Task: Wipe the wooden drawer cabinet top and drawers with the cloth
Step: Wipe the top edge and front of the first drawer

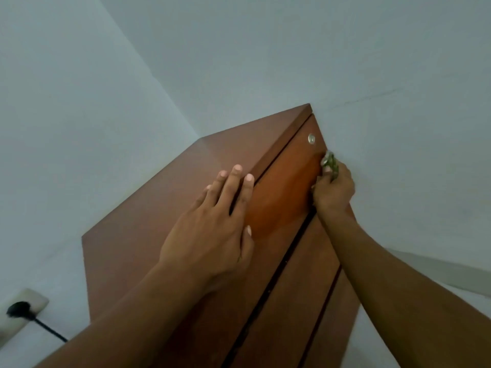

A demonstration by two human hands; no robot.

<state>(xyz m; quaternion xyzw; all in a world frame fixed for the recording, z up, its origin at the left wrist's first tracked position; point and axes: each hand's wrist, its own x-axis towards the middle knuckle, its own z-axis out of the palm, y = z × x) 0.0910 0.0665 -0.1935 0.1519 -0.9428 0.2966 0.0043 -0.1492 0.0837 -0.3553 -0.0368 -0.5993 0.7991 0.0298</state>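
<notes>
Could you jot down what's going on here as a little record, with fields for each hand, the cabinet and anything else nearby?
left hand: flat, palm down on the cabinet top, fingers reaching its front edge
right hand: closed around a bunched cloth, pressed to the top drawer front
top drawer front: shut, with a darker, shiny patch between the hands; a round metal fitting near its far end
lower drawers: shut
nearby: pale walls, a wall socket with a black plug at lower left

Pale blue-grey walls (239, 49) meet; plugged wall socket (25, 305) low left.
</notes>
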